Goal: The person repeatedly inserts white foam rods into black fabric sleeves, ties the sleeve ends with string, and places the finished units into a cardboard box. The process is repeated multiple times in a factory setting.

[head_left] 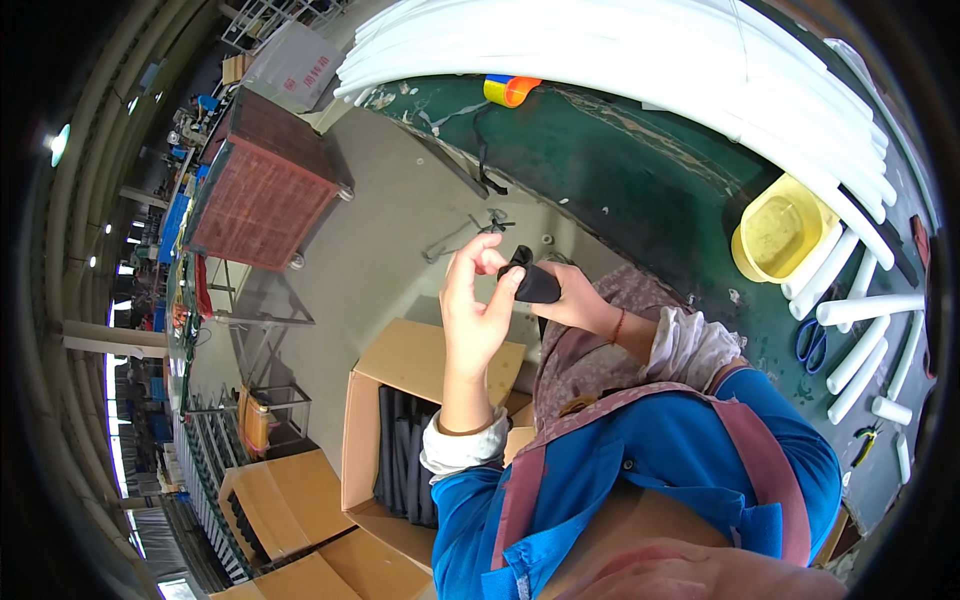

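Before my chest I hold a short black tube-like piece (pixel 541 286), its kind not plain, with a folded or open end. My right hand (pixel 577 302) is wrapped round its right side. My left hand (pixel 474 301) has its thumb and curled fingers at the other end, pinching the edge there. Below my left forearm stands an open cardboard box (pixel 362 452) with several long black tubes (pixel 403 450) packed upright in it.
On the green table (pixel 640 170) lie long white tubes (pixel 620 50), a yellow tub (pixel 778 232), a roll of coloured tape (pixel 512 91), blue-handled scissors (pixel 811 345), pliers (pixel 863 446) and cut white pieces (pixel 858 366). A reddish-brown cabinet on wheels (pixel 262 185) and more cartons (pixel 290 500) stand left.
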`<state>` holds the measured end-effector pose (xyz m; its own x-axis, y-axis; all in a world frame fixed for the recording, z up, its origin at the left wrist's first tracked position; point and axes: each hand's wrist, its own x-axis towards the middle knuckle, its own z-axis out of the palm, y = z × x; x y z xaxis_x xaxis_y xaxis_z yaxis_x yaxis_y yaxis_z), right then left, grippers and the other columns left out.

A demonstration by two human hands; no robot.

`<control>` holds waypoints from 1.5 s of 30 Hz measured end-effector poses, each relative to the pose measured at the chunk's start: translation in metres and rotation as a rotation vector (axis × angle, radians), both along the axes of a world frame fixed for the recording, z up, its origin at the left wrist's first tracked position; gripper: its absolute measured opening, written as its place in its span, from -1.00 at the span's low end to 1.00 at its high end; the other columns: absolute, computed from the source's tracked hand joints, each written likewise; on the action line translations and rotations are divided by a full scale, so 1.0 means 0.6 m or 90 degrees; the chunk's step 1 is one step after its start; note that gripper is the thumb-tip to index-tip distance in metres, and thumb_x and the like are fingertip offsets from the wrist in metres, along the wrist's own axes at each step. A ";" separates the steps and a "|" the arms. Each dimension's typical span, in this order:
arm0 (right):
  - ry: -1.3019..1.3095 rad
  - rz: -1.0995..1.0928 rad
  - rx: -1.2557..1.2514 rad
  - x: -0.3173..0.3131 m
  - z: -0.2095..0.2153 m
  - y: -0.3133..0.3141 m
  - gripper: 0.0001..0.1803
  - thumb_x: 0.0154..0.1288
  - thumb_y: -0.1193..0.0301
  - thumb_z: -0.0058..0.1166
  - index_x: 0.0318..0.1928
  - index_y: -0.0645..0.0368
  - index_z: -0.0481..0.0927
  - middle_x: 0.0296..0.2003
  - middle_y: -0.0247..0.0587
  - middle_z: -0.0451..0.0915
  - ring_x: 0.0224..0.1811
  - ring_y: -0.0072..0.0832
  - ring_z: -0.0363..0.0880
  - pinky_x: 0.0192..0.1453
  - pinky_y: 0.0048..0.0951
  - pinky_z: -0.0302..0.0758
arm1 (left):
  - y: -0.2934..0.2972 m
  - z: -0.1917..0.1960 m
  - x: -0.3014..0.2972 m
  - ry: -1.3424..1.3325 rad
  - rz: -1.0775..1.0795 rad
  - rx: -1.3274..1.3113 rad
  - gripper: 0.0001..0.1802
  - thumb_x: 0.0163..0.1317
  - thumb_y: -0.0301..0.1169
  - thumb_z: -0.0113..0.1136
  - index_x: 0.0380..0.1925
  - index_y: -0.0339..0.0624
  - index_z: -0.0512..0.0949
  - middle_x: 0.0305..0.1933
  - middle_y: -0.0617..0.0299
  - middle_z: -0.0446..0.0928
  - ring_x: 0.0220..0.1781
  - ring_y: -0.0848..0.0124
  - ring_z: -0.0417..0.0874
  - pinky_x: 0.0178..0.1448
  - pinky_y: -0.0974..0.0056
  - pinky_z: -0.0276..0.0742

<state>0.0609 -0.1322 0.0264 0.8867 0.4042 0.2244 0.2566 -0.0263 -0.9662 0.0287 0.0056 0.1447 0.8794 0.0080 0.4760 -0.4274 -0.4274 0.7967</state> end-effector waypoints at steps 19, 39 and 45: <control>-0.051 -0.044 0.024 0.000 0.020 -0.004 -0.72 -0.08 0.40 0.24 -0.33 0.24 0.51 -0.45 0.00 0.56 -0.37 -0.16 0.59 -0.30 -0.34 0.46 | 0.023 0.028 -0.036 0.002 -0.106 0.245 -0.82 0.13 -0.54 0.17 -0.26 -0.40 0.52 -0.06 0.06 0.34 -0.10 0.24 0.46 -0.01 0.26 0.41; -0.232 0.009 0.203 -0.003 0.048 0.014 -0.60 0.02 0.29 0.21 -0.17 0.27 0.50 -0.29 0.00 0.54 -0.22 -0.15 0.55 -0.15 -0.23 0.45 | -0.042 -0.034 -0.036 -0.108 -0.031 0.012 -0.41 0.03 -0.56 0.31 0.06 -0.29 0.27 -0.02 0.00 0.46 -0.01 0.25 0.53 0.09 0.20 0.47; -0.299 -0.018 -0.009 -0.023 0.043 -0.033 -0.33 0.00 0.28 0.25 0.12 0.25 0.31 0.02 0.07 0.34 0.06 0.00 0.37 0.11 -0.12 0.37 | 0.029 0.064 -0.117 -0.115 0.259 0.471 -0.68 0.17 -0.56 0.09 -0.05 -0.31 0.37 -0.10 0.03 0.42 -0.06 0.15 0.51 0.03 0.13 0.42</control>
<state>0.0473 -0.1518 0.0524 0.7014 0.3870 0.5986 0.6645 -0.0512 -0.7455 -0.0414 0.0233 0.1834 0.7858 -0.0611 0.6155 -0.2219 -0.9567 0.1883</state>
